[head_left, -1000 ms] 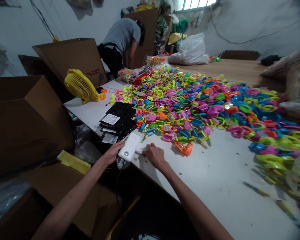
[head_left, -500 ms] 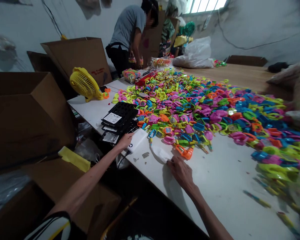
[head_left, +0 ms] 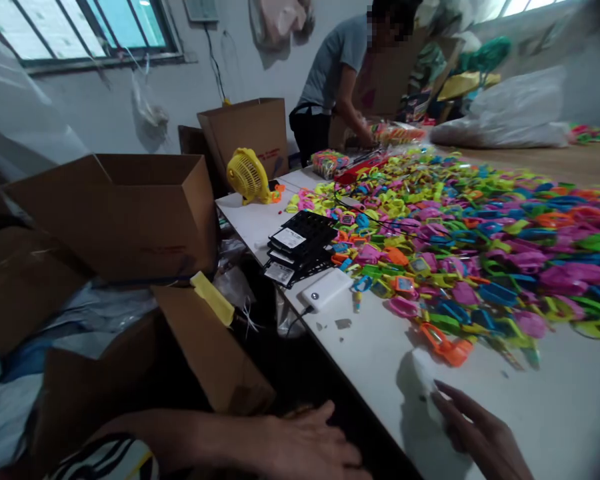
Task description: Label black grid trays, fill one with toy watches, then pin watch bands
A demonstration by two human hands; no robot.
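Observation:
Low in the view, my left hand (head_left: pixel 313 445) hangs near the table's front edge with its fingers spread and nothing in them. My right hand (head_left: pixel 480 427) pinches a thin white piece (head_left: pixel 425 370), soft like tissue or film; blur hides its exact kind. That piece is held over the white table (head_left: pixel 380 373). Just beyond it lies an orange toy watch (head_left: pixel 446 345), in front of a wide heap of colourful plastic toy watches (head_left: pixel 430 233). Left of the heap sits a white box-shaped device (head_left: pixel 327 288) with a round button and a cable.
Black plastic trays (head_left: pixel 300 240) with labels are stacked behind the device. A yellow fan (head_left: pixel 247 177) stands at the table's left edge. Open cardboard boxes (head_left: pixel 150 227) fill the floor at left. Another person (head_left: pixel 330 73) bends over the table's far end, near a white sack (head_left: pixel 510 113).
My left hand has let go of the white device and drawn back toward me, off the table. My right hand still pinches the white piece. The view has swung left.

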